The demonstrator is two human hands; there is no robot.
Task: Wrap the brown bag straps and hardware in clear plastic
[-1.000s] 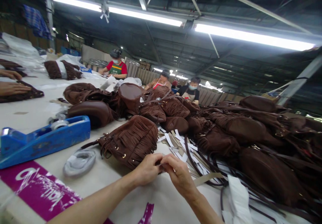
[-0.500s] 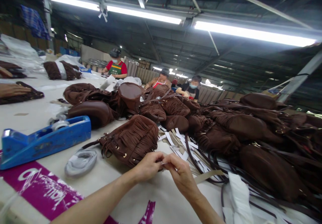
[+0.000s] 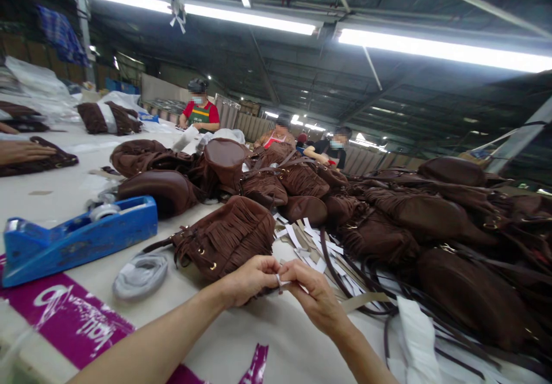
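Note:
My left hand (image 3: 249,281) and my right hand (image 3: 311,293) meet at the front middle of the table, thumbs and fingers pinched together. Between their fingertips shows a small white strip (image 3: 282,284); whether it is paper or tape I cannot tell. Just behind my left hand lies a brown fringed bag (image 3: 235,237) on its side, with gold eyelets and a strap toward the left. The left fingers hide part of its lower edge. A coil wrapped in whitish material (image 3: 141,276) rests to the left of the bag.
A blue tape dispenser (image 3: 81,237) stands at the left, near a purple printed sheet (image 3: 81,321). Brown bags (image 3: 431,217) are heaped across the back and right. Paper strips (image 3: 306,246) lie before them. Another person's hand (image 3: 26,152) is at far left; several co-workers are behind.
More of the white strip shows between my fingertips, and my right fingers have shifted slightly around it. The whole view has moved a little; the bag stays where it was.

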